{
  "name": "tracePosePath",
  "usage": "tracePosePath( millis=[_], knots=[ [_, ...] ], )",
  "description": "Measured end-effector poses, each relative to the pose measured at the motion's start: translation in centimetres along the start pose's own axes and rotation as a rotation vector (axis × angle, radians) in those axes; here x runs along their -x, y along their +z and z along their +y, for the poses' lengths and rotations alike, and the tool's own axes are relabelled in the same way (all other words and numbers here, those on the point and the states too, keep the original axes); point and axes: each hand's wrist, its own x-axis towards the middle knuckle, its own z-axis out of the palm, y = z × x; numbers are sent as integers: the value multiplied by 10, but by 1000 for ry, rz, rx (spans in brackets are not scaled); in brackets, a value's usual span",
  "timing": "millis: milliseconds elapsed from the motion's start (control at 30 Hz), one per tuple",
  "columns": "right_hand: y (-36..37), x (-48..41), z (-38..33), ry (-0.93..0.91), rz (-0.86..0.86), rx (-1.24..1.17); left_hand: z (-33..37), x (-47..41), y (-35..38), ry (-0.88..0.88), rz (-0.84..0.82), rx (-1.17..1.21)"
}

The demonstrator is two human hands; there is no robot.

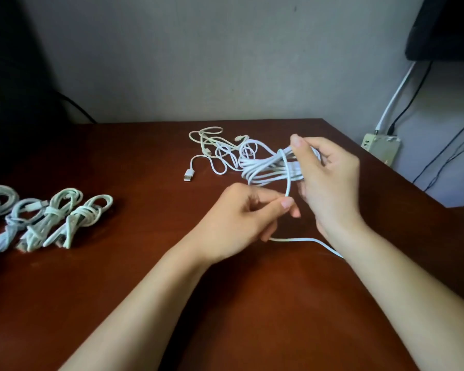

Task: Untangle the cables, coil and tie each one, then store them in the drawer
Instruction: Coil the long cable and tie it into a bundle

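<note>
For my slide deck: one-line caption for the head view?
Right hand holds a coiled white cable, left hand pinches its tail; tied bundles at left.

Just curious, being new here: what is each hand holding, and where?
The right hand grips the coiled white cable at one end of its loops; the left hand pinches its loose tail.

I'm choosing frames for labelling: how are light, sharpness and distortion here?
Head view: dim, soft light, faint sheen on the table; left background sinks into black shadow; tied coils at the left edge look soft; left hand, right hand and their cable are clearer; forearms stretch toward the bottom corners.
</note>
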Motion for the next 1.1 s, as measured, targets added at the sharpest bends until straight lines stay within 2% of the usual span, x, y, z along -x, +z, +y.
tracePosePath(
  millis=[100, 233, 533, 667, 800, 967, 1100],
  knots=[
    [1, 3, -7, 223, -51, -288, -4, 0, 1, -37, -26, -32],
    [3, 5, -16, 437, -116, -508, -6, -1, -5, -58, -24, -1],
    [1, 4, -27, 610, -344, -814, -22, 3, -31, -168, 62, 282],
    [-2, 8, -30, 592, -577, -644, -24, 3, -38, -228, 213, 415],
    [-4, 10, -30, 557, -791, -441, -17, 3, -40, -241, 333, 439],
    [-8, 7, -36, 450, -830, -215, -12, 2, -42, -240, 416, 375],
    [-12, 3, -31, 326, -750, -36, -8, -2, -40, -252, 478, 252]
  ],
)
